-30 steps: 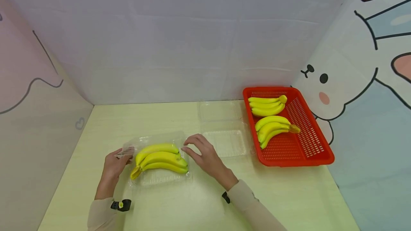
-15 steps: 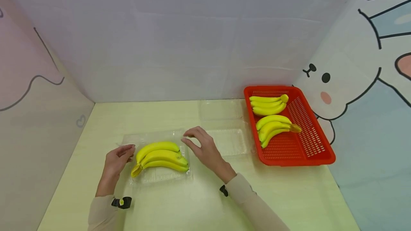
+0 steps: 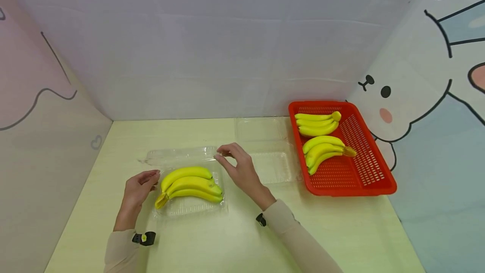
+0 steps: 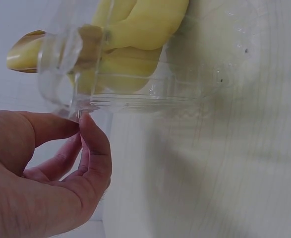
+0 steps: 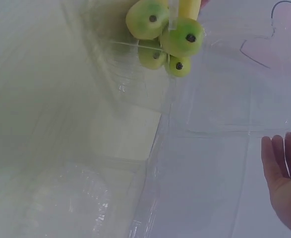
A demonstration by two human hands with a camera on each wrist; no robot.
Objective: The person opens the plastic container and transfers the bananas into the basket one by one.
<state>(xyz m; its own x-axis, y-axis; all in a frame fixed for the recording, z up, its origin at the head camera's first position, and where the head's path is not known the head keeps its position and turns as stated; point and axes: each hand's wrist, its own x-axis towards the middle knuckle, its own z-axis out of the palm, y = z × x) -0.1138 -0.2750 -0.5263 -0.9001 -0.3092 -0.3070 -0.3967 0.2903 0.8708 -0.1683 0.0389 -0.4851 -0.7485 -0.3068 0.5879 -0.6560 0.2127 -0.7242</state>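
Note:
A bunch of yellow bananas (image 3: 191, 185) lies in the base of a clear plastic clamshell box (image 3: 185, 209), stem end to the left. Along the far side its clear lid (image 3: 179, 153) is raised, tilted up off the fruit. At the box's left corner my left hand (image 3: 137, 191) pinches the rim between thumb and forefinger, plain in the left wrist view. My right hand (image 3: 242, 172) has its fingertips right at the lid's right edge. The right wrist view shows those fingers (image 5: 274, 158) fairly straight, with a gap beside them. Green banana tips (image 5: 182, 37) show under the plastic there.
A second clear clamshell box (image 3: 267, 165) lies unfolded behind my right hand. Beside it stands a red basket (image 3: 363, 184) holding two banana bunches (image 3: 322, 153). A pale wall (image 3: 189, 54) closes off the back of the table.
My left hand has let go of the lid's corner and pinches the box's rim instead. The right hand has moved slightly farther back, and the lid has tilted farther from the bananas.

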